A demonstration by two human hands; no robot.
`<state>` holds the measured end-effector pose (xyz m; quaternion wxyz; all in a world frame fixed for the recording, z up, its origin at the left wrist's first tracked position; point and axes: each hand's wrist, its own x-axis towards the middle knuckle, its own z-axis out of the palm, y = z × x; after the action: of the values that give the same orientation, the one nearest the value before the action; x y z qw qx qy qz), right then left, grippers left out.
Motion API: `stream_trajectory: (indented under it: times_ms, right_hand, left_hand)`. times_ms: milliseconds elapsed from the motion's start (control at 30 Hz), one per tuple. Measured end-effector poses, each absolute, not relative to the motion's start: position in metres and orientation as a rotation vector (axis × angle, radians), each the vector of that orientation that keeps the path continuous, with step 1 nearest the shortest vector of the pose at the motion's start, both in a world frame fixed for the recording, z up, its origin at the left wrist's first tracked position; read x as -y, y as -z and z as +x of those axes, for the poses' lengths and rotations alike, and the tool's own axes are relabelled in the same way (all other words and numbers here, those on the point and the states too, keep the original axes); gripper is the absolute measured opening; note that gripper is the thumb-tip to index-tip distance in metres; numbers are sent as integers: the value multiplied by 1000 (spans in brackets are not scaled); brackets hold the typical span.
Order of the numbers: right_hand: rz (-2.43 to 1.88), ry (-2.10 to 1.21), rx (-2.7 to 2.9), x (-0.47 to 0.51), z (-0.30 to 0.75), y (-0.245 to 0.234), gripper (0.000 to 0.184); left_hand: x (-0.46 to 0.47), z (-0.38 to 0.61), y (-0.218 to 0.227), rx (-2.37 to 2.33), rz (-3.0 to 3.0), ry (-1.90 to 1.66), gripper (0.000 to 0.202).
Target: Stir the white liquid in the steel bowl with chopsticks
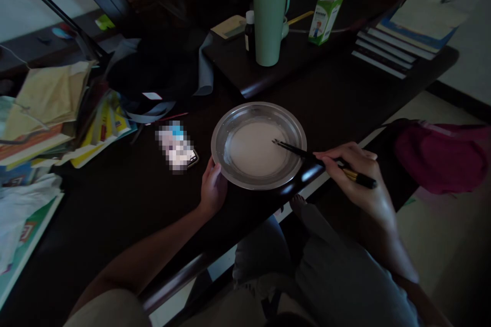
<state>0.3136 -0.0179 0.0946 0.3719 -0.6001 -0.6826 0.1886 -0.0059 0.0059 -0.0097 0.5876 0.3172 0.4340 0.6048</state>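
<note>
A round metal bowl with a wide rim sits near the edge of the dark table and contains a whitish, milky liquid. My left hand grips its near-left rim, the thumb on top and the fingers partly hidden beside it. In my right hand is a pair of black chopsticks with gold bands near the thick ends. Their thin tips reach over the rim to the liquid's right side; whether they dip into it I cannot tell. A phone, blurred out on its screen, lies left of the bowl.
Behind the bowl stand a tall green tumbler, a small dark bottle and a green-white carton. Books are stacked at far right. Papers and books crowd the left, beside a black bag. A magenta bag is at right.
</note>
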Motion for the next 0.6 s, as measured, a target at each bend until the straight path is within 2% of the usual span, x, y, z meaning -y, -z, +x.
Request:
stream_trajectory:
  times_ms: [167,300,600]
  right_hand:
    - [-1476,-650,1848,27,318,-108,23]
    - [-1380,-759,1890,23,304,-102,25]
    - [-1420,-667,1805,-6,268,-62,21]
  left_hand:
    - [-5,-5,7,-989,711,-1426,41]
    - [-6,-5,9,-990,733,-1418,46]
    - [-6,-5,9,-1005,709,-1413,46]
